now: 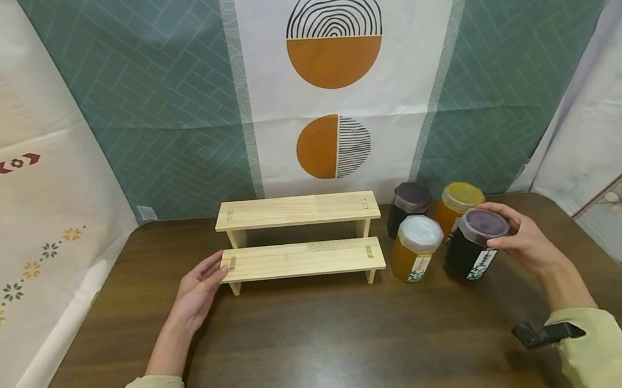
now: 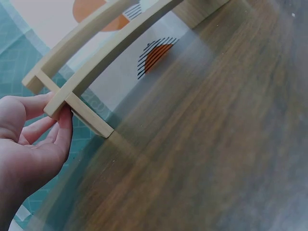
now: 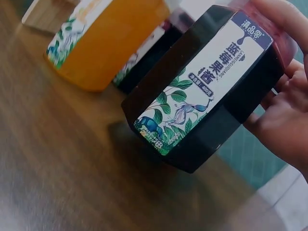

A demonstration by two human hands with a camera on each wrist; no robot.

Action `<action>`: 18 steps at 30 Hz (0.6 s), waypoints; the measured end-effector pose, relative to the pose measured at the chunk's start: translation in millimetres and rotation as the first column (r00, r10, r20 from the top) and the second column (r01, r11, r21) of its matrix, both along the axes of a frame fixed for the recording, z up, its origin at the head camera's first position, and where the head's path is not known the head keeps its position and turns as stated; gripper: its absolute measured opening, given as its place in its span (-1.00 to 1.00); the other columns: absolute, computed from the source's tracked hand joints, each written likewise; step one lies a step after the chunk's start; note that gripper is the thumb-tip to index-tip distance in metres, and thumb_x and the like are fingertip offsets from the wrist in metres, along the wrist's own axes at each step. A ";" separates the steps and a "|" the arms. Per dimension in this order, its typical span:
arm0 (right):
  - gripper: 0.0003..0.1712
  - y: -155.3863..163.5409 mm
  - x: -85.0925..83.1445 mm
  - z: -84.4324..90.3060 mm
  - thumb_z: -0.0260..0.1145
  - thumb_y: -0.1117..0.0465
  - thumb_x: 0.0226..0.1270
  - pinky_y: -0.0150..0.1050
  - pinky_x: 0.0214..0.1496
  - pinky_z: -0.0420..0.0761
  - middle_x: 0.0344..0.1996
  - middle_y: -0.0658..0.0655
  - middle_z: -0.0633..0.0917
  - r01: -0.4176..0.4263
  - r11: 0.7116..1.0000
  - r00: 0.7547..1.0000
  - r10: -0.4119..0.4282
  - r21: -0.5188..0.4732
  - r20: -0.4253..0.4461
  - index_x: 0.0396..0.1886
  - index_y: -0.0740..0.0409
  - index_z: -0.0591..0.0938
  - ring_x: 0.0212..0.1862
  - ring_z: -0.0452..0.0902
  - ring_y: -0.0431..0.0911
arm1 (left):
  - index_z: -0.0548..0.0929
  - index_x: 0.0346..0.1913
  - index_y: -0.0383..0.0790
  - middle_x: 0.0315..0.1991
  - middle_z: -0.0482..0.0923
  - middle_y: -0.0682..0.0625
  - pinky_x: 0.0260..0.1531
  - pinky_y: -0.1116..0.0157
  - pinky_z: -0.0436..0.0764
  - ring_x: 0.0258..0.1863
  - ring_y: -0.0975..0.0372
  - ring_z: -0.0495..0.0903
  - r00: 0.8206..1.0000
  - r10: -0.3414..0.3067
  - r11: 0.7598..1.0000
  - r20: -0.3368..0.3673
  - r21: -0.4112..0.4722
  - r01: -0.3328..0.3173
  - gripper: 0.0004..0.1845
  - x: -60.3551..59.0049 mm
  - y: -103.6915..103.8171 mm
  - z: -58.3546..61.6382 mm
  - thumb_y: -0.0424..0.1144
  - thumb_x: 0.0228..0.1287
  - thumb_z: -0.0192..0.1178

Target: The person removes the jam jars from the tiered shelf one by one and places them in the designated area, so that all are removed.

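Observation:
A two-step wooden shelf (image 1: 300, 237) (image 2: 86, 62) stands at the back middle of the brown table (image 1: 330, 347). My left hand (image 1: 197, 292) (image 2: 33, 139) rests with straight fingers against the left end of its lower step. To the right, my right hand (image 1: 511, 235) (image 3: 284, 106) grips a dark jam jar with a purple lid (image 1: 476, 245) (image 3: 211, 91) by its top, tilted and lifted off the table in the right wrist view. Beside it stand an orange jar with a white lid (image 1: 415, 248) (image 3: 101, 43), a dark jar (image 1: 408, 205) and an orange jar with a yellow lid (image 1: 458, 203).
Patterned cloth backdrops (image 1: 343, 73) close in the table at the back and on both sides. The wooden tabletop stretches toward me in front of the shelf.

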State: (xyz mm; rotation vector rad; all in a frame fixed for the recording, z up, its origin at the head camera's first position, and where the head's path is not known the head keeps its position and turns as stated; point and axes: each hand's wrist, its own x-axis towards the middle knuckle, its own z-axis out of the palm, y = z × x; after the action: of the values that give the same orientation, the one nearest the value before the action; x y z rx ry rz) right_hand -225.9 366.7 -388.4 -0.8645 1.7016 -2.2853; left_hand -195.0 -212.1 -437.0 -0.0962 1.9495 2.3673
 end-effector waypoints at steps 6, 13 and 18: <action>-0.30 1.5 4.4 -12.3 0.04 0.76 0.01 -0.35 -0.10 0.50 -0.02 0.09 0.52 0.096 0.993 0.995 -0.098 0.066 0.028 0.19 0.27 0.32 -0.03 0.44 -0.15 | 0.14 0.32 -0.41 0.10 0.27 -0.16 -0.05 0.46 0.39 -0.05 0.30 0.41 1.000 0.007 1.000 0.006 0.000 -0.007 -0.36 0.0 -0.8 1.1 -0.29 0.25 0.14; -0.28 -3.9 -2.2 -12.7 0.11 0.70 0.03 -0.34 -0.07 0.47 0.01 0.05 0.48 0.087 0.978 0.995 -0.094 0.190 0.030 0.22 0.23 0.26 0.00 0.42 -0.16 | 0.12 0.33 -0.41 0.14 0.23 -0.16 -0.08 0.48 0.38 -0.05 0.33 0.38 0.999 0.025 1.000 0.020 -0.015 -0.025 -0.35 2.6 -7.5 2.0 -0.28 0.26 0.13; -0.27 -1.9 -4.5 -11.7 0.12 0.69 0.02 -0.34 -0.07 0.47 0.00 0.04 0.49 0.087 0.972 0.995 -0.096 0.218 0.030 0.21 0.21 0.26 -0.01 0.42 -0.16 | 0.11 0.34 -0.40 0.21 0.16 -0.21 -0.06 0.49 0.37 0.00 0.32 0.36 1.000 0.019 1.000 0.022 -0.013 -0.019 -0.34 0.1 -5.8 0.5 -0.28 0.26 0.12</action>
State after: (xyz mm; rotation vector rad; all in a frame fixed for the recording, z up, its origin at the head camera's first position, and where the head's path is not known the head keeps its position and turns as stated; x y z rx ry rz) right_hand -230.4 364.8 -400.0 -0.7045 1.9647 -2.1034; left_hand -194.9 -217.9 -436.5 -0.1421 1.9629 2.3553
